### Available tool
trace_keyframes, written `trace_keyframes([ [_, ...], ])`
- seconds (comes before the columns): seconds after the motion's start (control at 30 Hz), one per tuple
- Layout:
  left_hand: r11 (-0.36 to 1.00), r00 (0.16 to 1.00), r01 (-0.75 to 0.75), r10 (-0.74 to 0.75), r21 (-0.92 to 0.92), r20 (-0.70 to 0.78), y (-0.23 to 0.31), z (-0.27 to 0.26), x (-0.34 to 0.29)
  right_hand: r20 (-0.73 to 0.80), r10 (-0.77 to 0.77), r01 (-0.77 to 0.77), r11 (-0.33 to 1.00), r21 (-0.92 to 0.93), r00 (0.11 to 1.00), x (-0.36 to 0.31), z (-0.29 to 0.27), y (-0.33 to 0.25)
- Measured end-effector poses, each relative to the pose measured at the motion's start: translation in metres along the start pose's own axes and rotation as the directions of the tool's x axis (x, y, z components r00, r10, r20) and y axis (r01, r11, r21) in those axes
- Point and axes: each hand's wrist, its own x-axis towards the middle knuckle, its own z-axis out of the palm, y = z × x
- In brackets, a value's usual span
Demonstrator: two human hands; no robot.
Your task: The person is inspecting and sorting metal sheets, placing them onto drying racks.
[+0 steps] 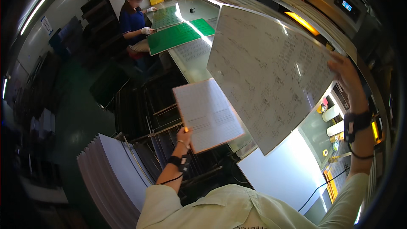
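Observation:
My left hand (183,136) is closed on the lower left edge of a pale rectangular panel (207,114). Fine printed lines cover that panel, and its rim is copper-coloured. On the other side, my right hand (344,74) grips the right edge of a large grey sheet (271,72) with rows of dark marks. This sheet is raised and tilted, and its lower left side overlaps the panel's right side. Some of my right fingers are hard to see against the sheet's edge. A wristband with a cable sits on each of my wrists.
A bright white board (284,174) lies below the sheet, beside rolls and small containers (335,121). Pale boards (108,165) stand in a rack at lower left. Further off, a gloved co-worker (135,21) handles a green panel (182,36) at the long table.

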Motion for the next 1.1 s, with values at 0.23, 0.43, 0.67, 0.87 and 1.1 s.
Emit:
trace_keyframes([
  [0.23, 0.999, 0.995, 0.032, -0.028, -0.041, 0.1, -0.041, 0.09, 0.005, 0.255, -0.025, 0.016, 0.999, 0.037, 0.967, 0.0, 0.001, 0.041],
  [0.43, 0.558, 0.776, 0.517, 0.014, -0.649, 0.631, 0.016, 0.051, -0.039, 0.248, 0.353, -0.432, 0.746, 0.507, 0.902, -0.068, 0.036, 0.245],
  [0.67, 0.452, 0.778, 0.57, -0.028, -0.686, 0.628, 0.014, 0.021, -0.068, 0.44, 0.434, -0.618, 0.517, 0.592, 0.786, -0.085, 0.113, 0.317],
  [0.87, 0.532, 0.787, 0.591, -0.215, -0.606, 0.578, 0.011, 0.026, -0.053, 0.322, 0.51, -0.599, 0.605, 0.525, 0.798, -0.067, 0.132, 0.343],
  [1.1, 0.637, 0.847, 0.496, -0.206, -0.59, 0.49, 0.023, 0.024, -0.056, 0.307, 0.499, -0.561, 0.512, 0.651, 0.811, -0.074, 0.129, 0.368],
])
